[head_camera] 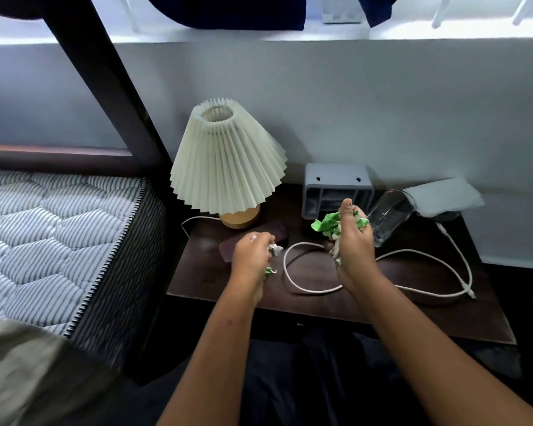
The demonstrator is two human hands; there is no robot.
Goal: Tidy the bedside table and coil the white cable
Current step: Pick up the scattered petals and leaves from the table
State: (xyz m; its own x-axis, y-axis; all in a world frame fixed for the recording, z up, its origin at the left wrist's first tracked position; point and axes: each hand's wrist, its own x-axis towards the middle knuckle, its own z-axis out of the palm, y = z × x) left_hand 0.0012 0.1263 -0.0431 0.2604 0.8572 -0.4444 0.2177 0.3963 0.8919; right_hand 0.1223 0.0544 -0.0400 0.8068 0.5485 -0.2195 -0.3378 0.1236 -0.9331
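The litter-clearing part of the tidy was judged to be in hand, with the coiling not yet begun. The right hand (353, 241) was held above the middle of the bedside table (382, 309), its fingers curled tightly round a crumpled green wrapper (326, 224). The left hand (251, 256), well apart from it and nearer the lamp (228, 161), was closed on a smaller paper scrap (276, 249), over a dark flat item (228, 250) whose nature could not be made out. The white cable (314, 291) was seen lying loose on the tabletop in one wide loop below the hands, and it trailed off in a long run towards the right edge, touched by neither hand. A glass (388, 216) stood just behind the right hand, and whether it was touched could not be told. A grey box (336, 182) was seen against the wall. For the next move, both handfuls of litter would need to be set down or thrown away so that the fingers were freed. Only then could one end of the cable be pinched and its length gathered into even turns, with care taken that the glass was not knocked.
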